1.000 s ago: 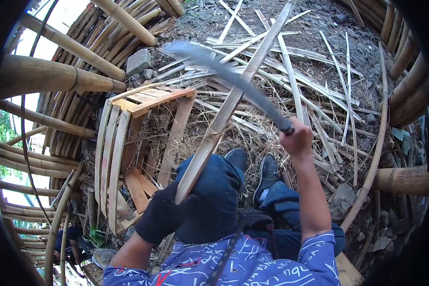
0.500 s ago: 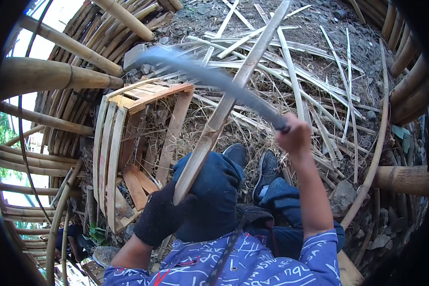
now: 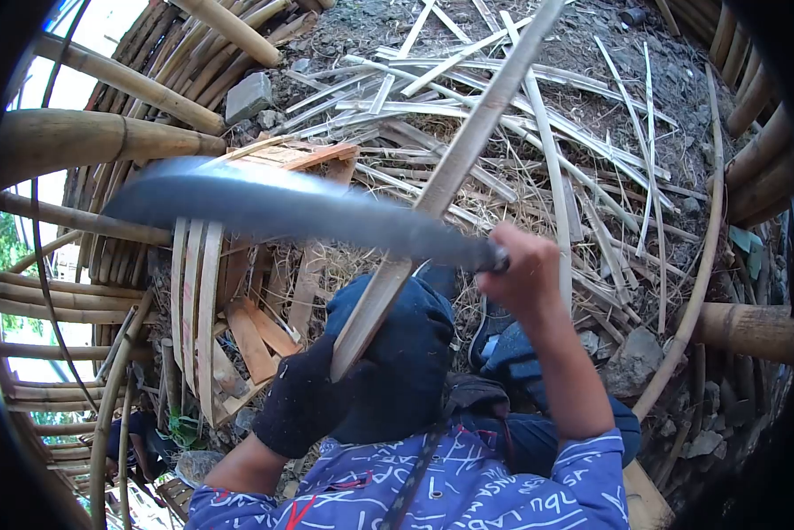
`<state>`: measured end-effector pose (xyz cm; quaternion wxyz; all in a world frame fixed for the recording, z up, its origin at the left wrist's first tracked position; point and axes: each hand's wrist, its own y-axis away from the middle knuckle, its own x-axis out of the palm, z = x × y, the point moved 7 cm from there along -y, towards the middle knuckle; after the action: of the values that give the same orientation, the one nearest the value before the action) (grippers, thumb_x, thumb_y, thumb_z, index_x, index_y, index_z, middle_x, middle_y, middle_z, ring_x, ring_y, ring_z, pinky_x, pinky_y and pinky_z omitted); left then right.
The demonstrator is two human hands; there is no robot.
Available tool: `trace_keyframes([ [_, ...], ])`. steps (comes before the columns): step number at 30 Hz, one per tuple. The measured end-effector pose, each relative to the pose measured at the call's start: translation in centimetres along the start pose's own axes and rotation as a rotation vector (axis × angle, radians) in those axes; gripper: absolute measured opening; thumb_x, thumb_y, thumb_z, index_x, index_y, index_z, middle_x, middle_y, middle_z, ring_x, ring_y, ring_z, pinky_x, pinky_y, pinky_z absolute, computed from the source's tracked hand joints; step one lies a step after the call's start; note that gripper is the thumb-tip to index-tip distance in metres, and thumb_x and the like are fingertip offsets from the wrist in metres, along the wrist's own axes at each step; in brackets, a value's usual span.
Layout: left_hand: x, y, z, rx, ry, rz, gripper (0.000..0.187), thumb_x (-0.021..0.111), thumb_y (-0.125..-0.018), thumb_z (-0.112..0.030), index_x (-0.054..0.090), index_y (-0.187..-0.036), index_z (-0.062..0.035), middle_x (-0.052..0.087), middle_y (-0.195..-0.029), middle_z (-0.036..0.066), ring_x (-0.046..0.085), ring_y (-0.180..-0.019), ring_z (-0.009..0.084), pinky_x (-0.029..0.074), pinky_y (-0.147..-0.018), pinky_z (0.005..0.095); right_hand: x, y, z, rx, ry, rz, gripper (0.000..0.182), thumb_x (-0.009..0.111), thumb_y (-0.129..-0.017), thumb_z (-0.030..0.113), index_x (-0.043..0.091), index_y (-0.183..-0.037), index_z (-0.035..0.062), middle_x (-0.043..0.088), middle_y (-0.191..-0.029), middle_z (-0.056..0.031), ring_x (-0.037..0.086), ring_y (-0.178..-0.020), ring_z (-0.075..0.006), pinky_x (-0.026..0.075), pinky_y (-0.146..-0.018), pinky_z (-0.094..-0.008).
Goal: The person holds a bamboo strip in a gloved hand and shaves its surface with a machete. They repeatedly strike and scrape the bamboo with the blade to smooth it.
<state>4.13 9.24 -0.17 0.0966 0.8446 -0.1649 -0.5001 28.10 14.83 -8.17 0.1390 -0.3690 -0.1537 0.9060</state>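
Holding split bamboo strip (image 3: 468, 146) in gloved left hand (image 3: 304, 402), angled to 1 o'clock | Gripping machete (image 3: 273, 208) in right hand (image 3: 525, 269), pointed to 9 o'clock | Keep strokes clear of left knee (image 3: 423, 331)

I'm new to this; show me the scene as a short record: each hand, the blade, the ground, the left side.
Left hand: black-gloved, gripping the near end of a long bamboo strip
Right hand: bare, gripping a machete by its handle
Blade: blurred, crossing in front of the strip; contact unclear
Ground: pale split strips, crisscrossed
Left side: slatted wooden crate, partly hidden by the blade; bamboo poles
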Motion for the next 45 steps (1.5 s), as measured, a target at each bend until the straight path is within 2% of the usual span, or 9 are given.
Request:
trace_keyframes([
  [4, -0.3, 0.0, 0.1, -0.079, -0.007, 0.037, 0.035, 0.07, -0.08, -0.027, 0.059, -0.099, 0.0005, 0.063, -0.071, 0.023, 0.065, -0.07, 0.0398, 0.049, -0.061, 0.0432, -0.5, -0.4, -3.4, -0.045, 0.131, -0.06, 0.013, 0.064, -0.061, 0.01, 0.053, -0.067, 0.0072, 0.058, -0.057, -0.0124, 0.06, -0.051, -0.0326, 0.046, -0.047, -0.0403],
  [12, 0.2, 0.5, 0.2, 0.029, -0.02, -0.046, 0.036, 0.07, -0.08, -0.026, 0.058, -0.102, -0.0002, 0.062, -0.067, 0.023, 0.064, -0.067, 0.0397, 0.048, -0.058, 0.0445, -1.5, 1.6, 2.0, -0.171, 0.013, -0.003, 0.012, 0.063, -0.066, 0.008, 0.051, -0.065, 0.008, 0.053, -0.051, -0.009, 0.057, -0.044, -0.0265, 0.045, -0.044, -0.038],
  [17, -0.3, 0.5, 0.0, 0.044, -0.09, -0.047, 0.036, 0.07, -0.08, -0.024, 0.057, -0.101, 0.0007, 0.062, -0.067, 0.022, 0.064, -0.066, 0.0397, 0.048, -0.057, 0.0447, -3.1, -0.1, -5.4, 0.116, 0.251, -0.039, 0.01, 0.061, -0.069, 0.005, 0.052, -0.066, 0.0062, 0.058, -0.054, -0.0125, 0.063, -0.052, -0.0295, 0.049, -0.047, -0.0392],
  [25, 0.3, 0.2, -0.1, 0.039, -0.095, 0.014, 0.037, 0.071, -0.079, -0.026, 0.057, -0.099, 0.0018, 0.061, -0.066, 0.023, 0.064, -0.065, 0.0403, 0.049, -0.057, 0.0444, -2.3, 0.7, -2.2, -0.101, 0.19, 0.012, 0.011, 0.061, -0.063, 0.004, 0.051, -0.063, 0.0086, 0.051, -0.048, -0.007, 0.057, -0.043, -0.021, 0.043, -0.041, -0.0368],
  [28, -0.1, 0.3, 0.0, 0.036, -0.093, -0.009, 0.037, 0.071, -0.079, -0.026, 0.057, -0.099, 0.0022, 0.061, -0.066, 0.023, 0.064, -0.066, 0.0401, 0.049, -0.057, 0.0447, -4.0, -1.1, -7.1, 0.101, 0.223, -0.097, 0.01, 0.062, -0.067, 0.005, 0.053, -0.065, 0.0076, 0.055, -0.05, -0.008, 0.06, -0.045, -0.0229, 0.047, -0.044, -0.0351],
  [32, 0.0, 0.2, -0.4, 0.06, -0.077, -0.046, 0.038, 0.072, -0.079, -0.026, 0.057, -0.099, 0.0026, 0.061, -0.066, 0.023, 0.064, -0.066, 0.0402, 0.049, -0.057, 0.0448, -4.9, -0.1, -4.5, 0.186, 0.127, -0.047, 0.01, 0.063, -0.069, 0.006, 0.053, -0.065, 0.0071, 0.057, -0.052, -0.0087, 0.06, -0.046, -0.0242, 0.049, -0.046, -0.035],
  [38, 0.5, 0.2, -0.2, 0.037, -0.142, 0.036, 0.039, 0.071, -0.078, -0.026, 0.057, -0.1, 0.0025, 0.062, -0.066, 0.023, 0.064, -0.065, 0.0396, 0.049, -0.057, 0.0442, -2.7, 0.2, -0.5, -0.138, 0.162, 0.134, 0.01, 0.061, -0.07, 0.005, 0.053, -0.065, 0.0073, 0.056, -0.051, -0.0093, 0.061, -0.047, -0.0242, 0.048, -0.047, -0.0363],
  [42, 0.0, 0.5, 0.4, -0.002, -0.086, -0.01, 0.039, 0.072, -0.078, -0.026, 0.057, -0.099, 0.0024, 0.061, -0.065, 0.023, 0.064, -0.065, 0.0394, 0.049, -0.056, 0.0444, -5.0, -1.5, -8.5, 0.17, 0.274, -0.055, 0.007, 0.061, -0.071, 0.006, 0.054, -0.068, 0.0061, 0.056, -0.052, -0.011, 0.06, -0.048, -0.0249, 0.047, -0.047, -0.0394],
  [45, -0.1, 0.2, 0.1, 0.024, -0.095, -0.037, 0.038, 0.071, -0.078, -0.027, 0.057, -0.098, 0.0025, 0.061, -0.065, 0.022, 0.064, -0.064, 0.0396, 0.049, -0.056, 0.0443, -5.6, -0.6, -7.4, 0.147, 0.167, -0.061, 0.004, 0.059, -0.072, 0.003, 0.059, -0.075, 0.0041, 0.056, -0.053, -0.0105, 0.059, -0.047, -0.0245, 0.045, -0.047, -0.0377],
])
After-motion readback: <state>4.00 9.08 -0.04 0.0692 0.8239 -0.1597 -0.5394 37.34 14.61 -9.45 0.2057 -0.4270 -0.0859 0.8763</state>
